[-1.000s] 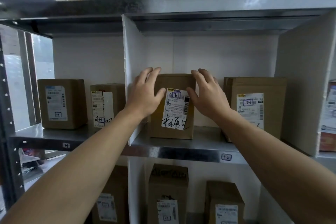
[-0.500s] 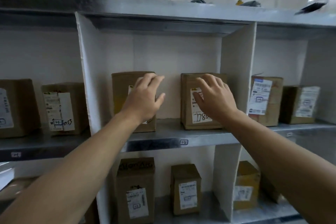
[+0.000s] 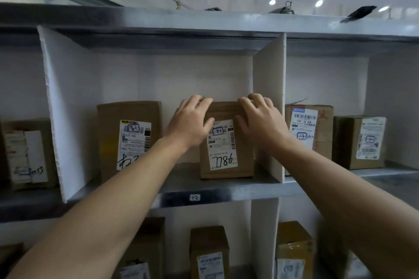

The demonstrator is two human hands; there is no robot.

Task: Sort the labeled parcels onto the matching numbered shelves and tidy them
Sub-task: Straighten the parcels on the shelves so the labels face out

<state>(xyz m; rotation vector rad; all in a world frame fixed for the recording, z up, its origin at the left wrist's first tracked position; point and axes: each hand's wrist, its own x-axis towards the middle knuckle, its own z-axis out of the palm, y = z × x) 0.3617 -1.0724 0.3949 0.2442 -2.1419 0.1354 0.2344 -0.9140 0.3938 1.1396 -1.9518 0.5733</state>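
Middle compartment of the shelf point(image 3: 238, 193), front-edge tag point(image 3: 194, 197) reads "1-2".

- 7786 parcel point(image 3: 226, 156): stands upright, taller than wide, label face to the front. It sits toward the right end of the compartment, just beside the white divider point(image 3: 269, 108) and set back from the shelf's front edge. Its boxed code is too blurred to read for sure.
- Left hand point(image 3: 190, 124): on the parcel's top left corner, fingers bent over the top edge, thumb lying on the front face by the label.
- Right hand point(image 3: 260, 120): on the top right corner, fingers curled over the top edge, between parcel and divider.
- Both hands equally near; the parcel lies straight ahead, held between them at its top. Nothing else is held.
- Neighbouring parcel point(image 3: 129, 136): at the left of the same compartment, apart from the 7786 parcel with a clear gap.

Judgement: a squaring-up step. Any nudge would run along the shelf or straight back; little room on the divider side.
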